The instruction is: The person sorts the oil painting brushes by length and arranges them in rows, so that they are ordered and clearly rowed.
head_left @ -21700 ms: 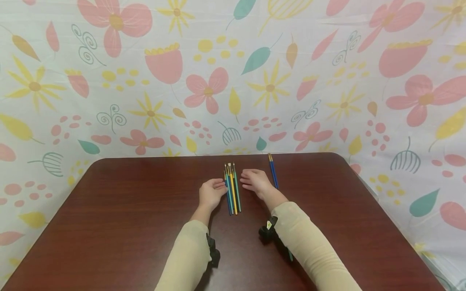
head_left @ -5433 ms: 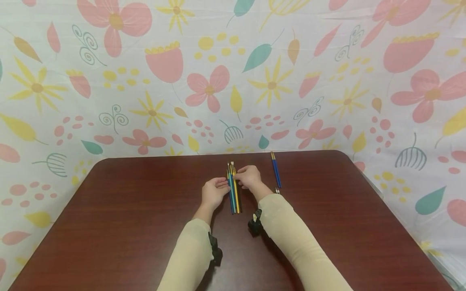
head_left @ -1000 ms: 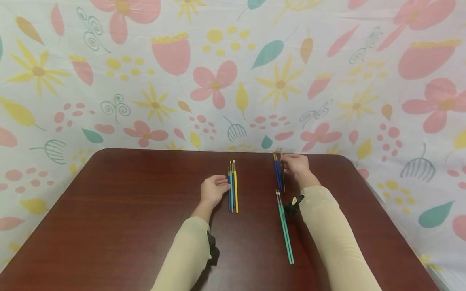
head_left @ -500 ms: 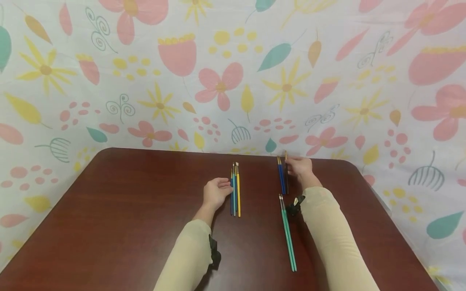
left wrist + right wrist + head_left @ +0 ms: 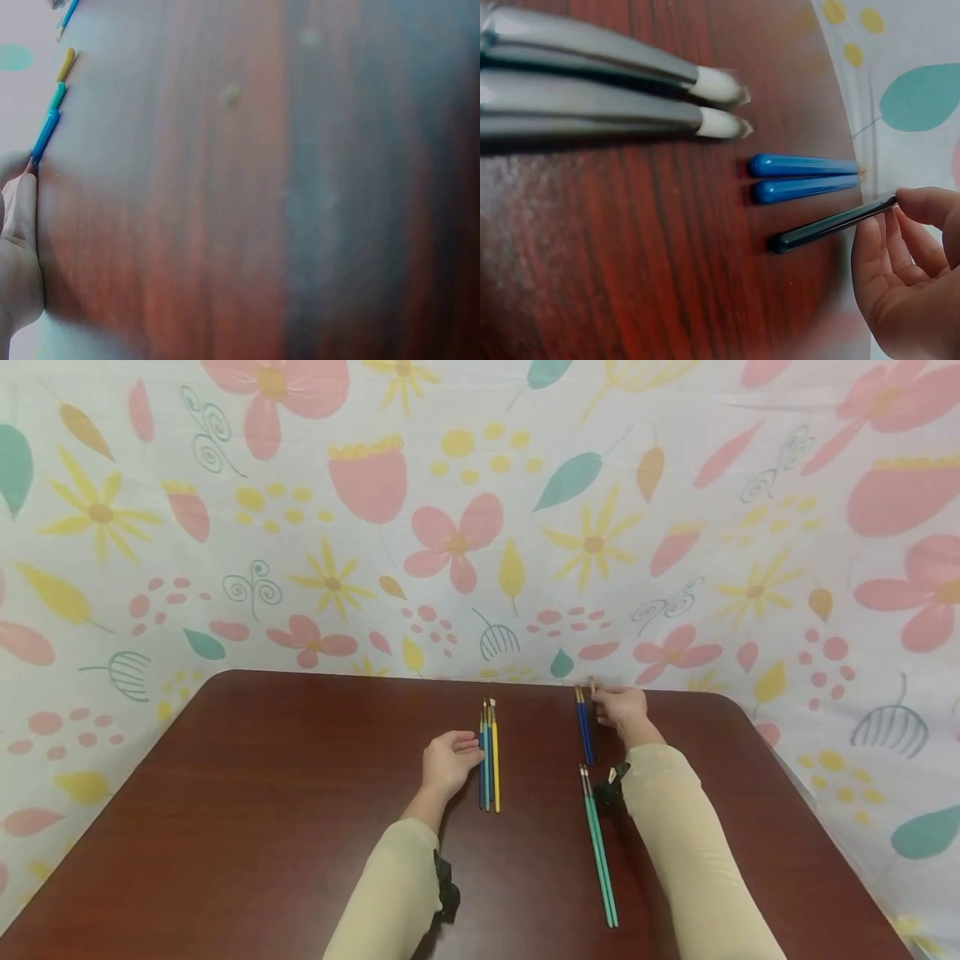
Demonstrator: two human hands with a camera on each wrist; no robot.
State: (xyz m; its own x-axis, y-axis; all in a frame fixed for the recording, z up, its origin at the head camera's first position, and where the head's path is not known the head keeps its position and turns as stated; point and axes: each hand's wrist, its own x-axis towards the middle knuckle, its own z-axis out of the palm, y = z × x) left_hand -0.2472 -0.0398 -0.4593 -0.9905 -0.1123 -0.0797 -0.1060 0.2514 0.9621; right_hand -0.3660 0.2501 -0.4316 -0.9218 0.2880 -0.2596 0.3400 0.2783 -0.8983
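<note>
My right hand (image 5: 621, 703) pinches a black-handled paintbrush (image 5: 832, 227) between thumb and fingers at the table's far edge. The brush lies just right of two blue paintbrushes (image 5: 585, 731), close alongside them. Nearer me, two green paintbrushes (image 5: 602, 860) lie side by side; their white bristle tips (image 5: 721, 124) loom large in the right wrist view. My left hand (image 5: 448, 762) rests at the left side of a row of several paintbrushes, fingers loosely extended, fingertips right at a blue handle (image 5: 46, 136). A yellow paintbrush (image 5: 497, 768) is the row's rightmost.
Dark reddish-brown wood forms the table (image 5: 262, 827), rounded at its far corners. A flowered cloth (image 5: 465, 460) hangs right behind the far edge. Small black wrist cameras (image 5: 447, 887) sit at both sleeves.
Since 5.4 s ago my right hand has carried the black paintbrush from the middle row to beside the blue pair. Over the last second it stays there; the head view shifts slightly.
</note>
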